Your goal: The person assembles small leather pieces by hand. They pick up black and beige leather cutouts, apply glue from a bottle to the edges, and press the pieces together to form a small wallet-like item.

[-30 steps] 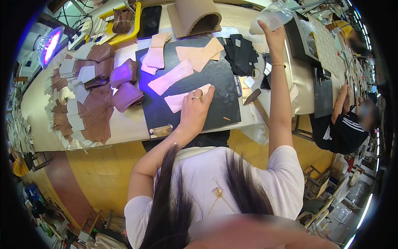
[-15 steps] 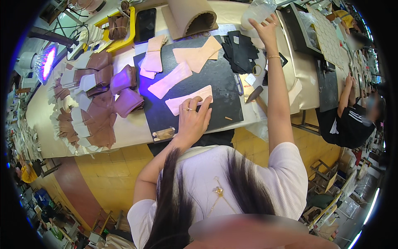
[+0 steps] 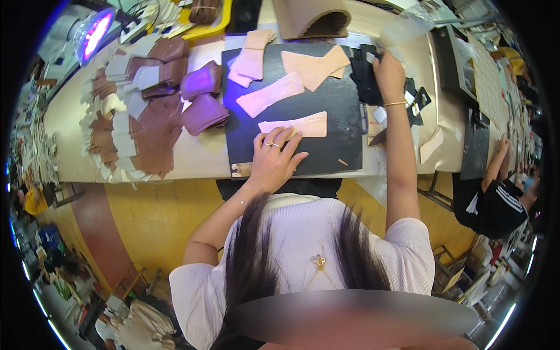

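My left hand (image 3: 276,158) lies with fingers stretched out on the near edge of a pale leather piece (image 3: 312,125) with flared ends, resting on a dark cutting mat (image 3: 332,153). My right hand (image 3: 389,74) is reached forward beside a pile of black cut pieces (image 3: 365,81), its fingers curled in; what they hold, if anything, is hidden. Other pale pieces of similar shape lie farther up the mat: a single piece (image 3: 270,95), a crossed pair (image 3: 312,67) and a small stack (image 3: 249,61).
Fanned brown and white stacks (image 3: 153,131) and folded brown bundles (image 3: 201,114) cover the table's left. A lit lamp (image 3: 96,36) stands beyond them. At the back are a yellow tray (image 3: 219,26), a curved brown board (image 3: 312,17) and a clear plastic container (image 3: 408,26). Another person (image 3: 496,204) sits at the right.
My right hand has come back from the clear container to the black pieces, its spread fingers now curled. My left hand stays on the pale leather piece. The whole view has shifted.
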### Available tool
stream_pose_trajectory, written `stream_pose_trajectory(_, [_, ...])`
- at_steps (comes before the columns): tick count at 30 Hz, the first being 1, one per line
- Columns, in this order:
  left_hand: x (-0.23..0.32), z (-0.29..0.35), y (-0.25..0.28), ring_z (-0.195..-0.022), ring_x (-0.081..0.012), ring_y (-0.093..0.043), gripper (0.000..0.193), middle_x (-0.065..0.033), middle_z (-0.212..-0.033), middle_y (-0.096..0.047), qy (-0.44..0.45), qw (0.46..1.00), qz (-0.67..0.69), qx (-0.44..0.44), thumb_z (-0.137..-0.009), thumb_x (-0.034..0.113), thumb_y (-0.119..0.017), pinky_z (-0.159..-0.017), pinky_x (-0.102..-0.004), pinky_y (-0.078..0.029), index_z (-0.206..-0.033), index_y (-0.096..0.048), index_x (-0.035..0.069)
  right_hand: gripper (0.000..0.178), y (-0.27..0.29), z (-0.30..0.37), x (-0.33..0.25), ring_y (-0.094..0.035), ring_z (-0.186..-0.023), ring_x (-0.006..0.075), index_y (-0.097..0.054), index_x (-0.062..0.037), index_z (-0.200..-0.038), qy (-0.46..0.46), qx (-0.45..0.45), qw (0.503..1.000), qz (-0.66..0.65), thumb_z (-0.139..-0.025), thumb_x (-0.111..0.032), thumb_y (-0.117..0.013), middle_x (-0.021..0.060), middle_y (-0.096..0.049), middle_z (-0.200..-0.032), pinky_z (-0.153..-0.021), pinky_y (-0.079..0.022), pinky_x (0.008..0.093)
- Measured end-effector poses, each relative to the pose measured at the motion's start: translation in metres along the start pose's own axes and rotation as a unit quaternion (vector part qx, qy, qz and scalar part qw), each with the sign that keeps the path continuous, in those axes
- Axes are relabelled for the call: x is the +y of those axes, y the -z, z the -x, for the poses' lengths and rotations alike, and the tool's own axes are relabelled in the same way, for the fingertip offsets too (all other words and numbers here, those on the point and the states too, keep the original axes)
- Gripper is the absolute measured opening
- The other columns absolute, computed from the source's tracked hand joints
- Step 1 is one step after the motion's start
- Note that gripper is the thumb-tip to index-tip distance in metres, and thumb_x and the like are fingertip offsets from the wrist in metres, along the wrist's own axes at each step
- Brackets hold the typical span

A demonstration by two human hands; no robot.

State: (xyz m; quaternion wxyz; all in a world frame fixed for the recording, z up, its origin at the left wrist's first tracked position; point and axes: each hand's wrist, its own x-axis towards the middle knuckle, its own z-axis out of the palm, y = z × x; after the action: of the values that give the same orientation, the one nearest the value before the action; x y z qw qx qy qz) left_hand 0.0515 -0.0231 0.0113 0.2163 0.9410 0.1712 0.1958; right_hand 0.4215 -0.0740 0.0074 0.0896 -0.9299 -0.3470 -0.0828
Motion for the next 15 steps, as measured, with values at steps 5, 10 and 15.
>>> stream_pose_trajectory(5, [0.004, 0.015, 0.004, -0.115, -0.0289, -0.052, 0.043, -0.0114, -0.120, -0.059, 0.007, 1.000, 0.026, 0.001, -0.086, 0.029, -0.072, -0.097, -0.0460, -0.037, -0.123, -0.061, 0.010, 0.036, 0.015, 0.001, 0.010, -0.069, -0.088, 0.0395, -0.066, -0.0020, -0.114, -0.076, -0.002, 0.997, -0.025, -0.082, -0.017, -0.063, 0.0240, -0.071, -0.098, -0.079, -0.055, 0.0476])
stream_pose_trajectory(10, [-0.006, 0.014, 0.002, -0.098, -0.0310, -0.054, 0.036, -0.0128, -0.104, -0.058, 0.040, 0.991, 0.105, 0.073, -0.081, 0.007, -0.074, -0.088, -0.0426, -0.044, -0.116, -0.065, 0.006, 0.059, 0.063, 0.022, 0.040, -0.068, -0.080, 0.0159, -0.057, -0.0037, -0.136, -0.176, -0.001, 0.947, -0.269, -0.080, -0.015, -0.072, 0.0085, -0.068, -0.098, -0.069, -0.056, 0.0330])
stream_pose_trajectory(15, [-0.012, 0.002, 0.005, -0.094, -0.0288, -0.053, 0.034, -0.0113, -0.096, -0.058, 0.018, 0.986, 0.132, 0.104, -0.081, 0.005, -0.073, -0.082, -0.0417, -0.044, -0.114, -0.066, 0.007, 0.045, 0.109, 0.063, 0.042, -0.065, -0.084, 0.0134, -0.057, -0.0038, -0.130, -0.164, -0.015, 0.723, -0.671, -0.087, -0.002, -0.069, 0.0028, -0.060, -0.099, -0.068, -0.062, 0.0288])
